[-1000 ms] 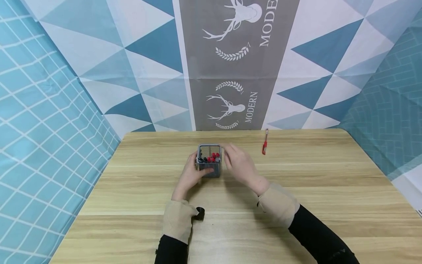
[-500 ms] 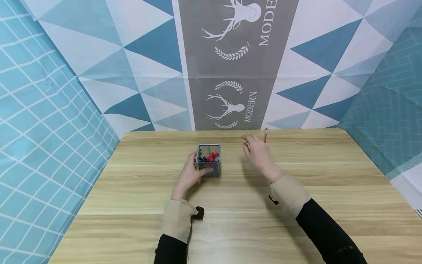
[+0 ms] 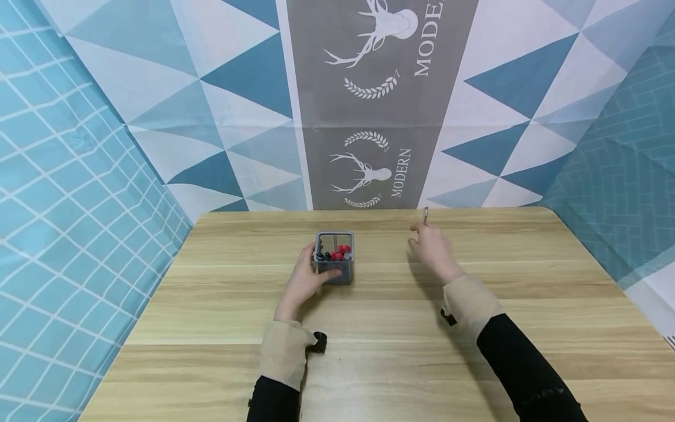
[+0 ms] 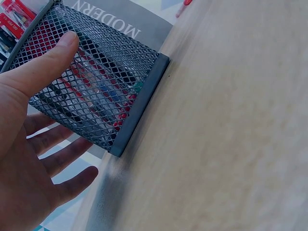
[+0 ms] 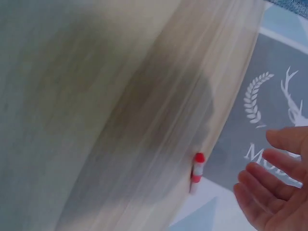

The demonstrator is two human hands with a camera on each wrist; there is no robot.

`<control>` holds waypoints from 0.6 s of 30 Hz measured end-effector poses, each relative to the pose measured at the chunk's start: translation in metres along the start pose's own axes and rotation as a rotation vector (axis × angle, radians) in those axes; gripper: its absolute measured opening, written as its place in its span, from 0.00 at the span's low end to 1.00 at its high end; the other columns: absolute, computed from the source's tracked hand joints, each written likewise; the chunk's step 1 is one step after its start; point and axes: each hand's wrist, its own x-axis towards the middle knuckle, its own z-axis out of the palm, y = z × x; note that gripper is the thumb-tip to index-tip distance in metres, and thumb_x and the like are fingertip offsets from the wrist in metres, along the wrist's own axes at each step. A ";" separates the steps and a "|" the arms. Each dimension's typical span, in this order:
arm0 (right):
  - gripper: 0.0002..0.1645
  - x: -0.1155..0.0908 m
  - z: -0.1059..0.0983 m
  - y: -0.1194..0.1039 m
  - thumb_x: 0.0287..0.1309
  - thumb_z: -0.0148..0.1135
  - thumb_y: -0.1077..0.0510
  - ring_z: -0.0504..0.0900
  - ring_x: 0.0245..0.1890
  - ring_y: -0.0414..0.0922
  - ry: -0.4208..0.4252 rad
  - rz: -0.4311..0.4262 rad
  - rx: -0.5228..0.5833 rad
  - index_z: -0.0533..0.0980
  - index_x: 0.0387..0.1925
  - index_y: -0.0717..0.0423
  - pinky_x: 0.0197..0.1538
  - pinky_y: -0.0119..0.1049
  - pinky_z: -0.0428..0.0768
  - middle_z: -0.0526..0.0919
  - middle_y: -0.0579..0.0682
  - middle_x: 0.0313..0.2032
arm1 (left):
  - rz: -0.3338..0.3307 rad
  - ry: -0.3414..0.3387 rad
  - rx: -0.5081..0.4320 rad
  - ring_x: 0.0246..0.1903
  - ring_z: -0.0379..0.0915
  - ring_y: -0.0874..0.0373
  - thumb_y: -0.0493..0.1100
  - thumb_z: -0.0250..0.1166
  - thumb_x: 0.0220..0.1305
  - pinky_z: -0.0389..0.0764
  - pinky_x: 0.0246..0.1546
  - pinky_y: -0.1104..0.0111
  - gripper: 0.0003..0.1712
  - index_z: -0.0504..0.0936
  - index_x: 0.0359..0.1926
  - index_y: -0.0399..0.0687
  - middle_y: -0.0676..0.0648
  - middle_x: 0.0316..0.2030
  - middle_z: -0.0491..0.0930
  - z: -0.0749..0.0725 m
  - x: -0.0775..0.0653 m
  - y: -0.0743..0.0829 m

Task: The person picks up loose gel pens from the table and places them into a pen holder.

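Note:
A square black mesh pen holder (image 3: 337,272) stands on the table, filled with red-capped and black-capped pens (image 4: 12,24). My left hand (image 3: 304,278) grips it from the left, thumb across the near mesh wall and fingers around the side. Farther right, my right hand (image 3: 435,249) hovers over a red gel pen (image 5: 198,168) at the table's far edge. In the head view that hand covers most of the pen, and only its far end shows. The right fingers are loosely bent and hold nothing in the right wrist view.
The wooden table (image 3: 379,363) ends at a patterned cloth backdrop (image 3: 364,105) right behind the pen. A blue checked cloth (image 3: 68,205) hangs along the left side, and a teal one (image 3: 627,164) along the right.
My right hand has moved right, from beside the pen holder to over the red gel pen. The left hand and the pen holder have stayed in place.

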 end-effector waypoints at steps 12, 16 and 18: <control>0.21 -0.003 0.008 0.018 0.51 0.55 0.63 0.74 0.44 0.61 -0.089 0.005 -0.043 0.73 0.49 0.67 0.43 0.53 0.75 0.75 0.66 0.44 | 0.004 0.003 -0.015 0.62 0.57 0.48 0.45 0.74 0.42 0.56 0.64 0.53 0.50 0.58 0.65 0.43 0.43 0.60 0.63 0.001 0.001 -0.003; 0.23 -0.002 0.010 0.021 0.50 0.55 0.63 0.74 0.46 0.62 -0.116 0.028 -0.049 0.72 0.50 0.66 0.43 0.55 0.75 0.74 0.67 0.47 | 0.008 0.001 -0.018 0.62 0.57 0.48 0.45 0.74 0.42 0.56 0.65 0.53 0.50 0.58 0.65 0.43 0.43 0.60 0.63 0.001 0.001 -0.002; 0.24 -0.002 0.011 0.022 0.51 0.54 0.63 0.73 0.48 0.63 -0.137 0.028 -0.056 0.72 0.51 0.66 0.45 0.55 0.75 0.73 0.68 0.48 | 0.007 0.002 -0.016 0.62 0.57 0.48 0.46 0.74 0.41 0.56 0.65 0.54 0.51 0.58 0.65 0.43 0.43 0.60 0.63 0.001 0.001 -0.001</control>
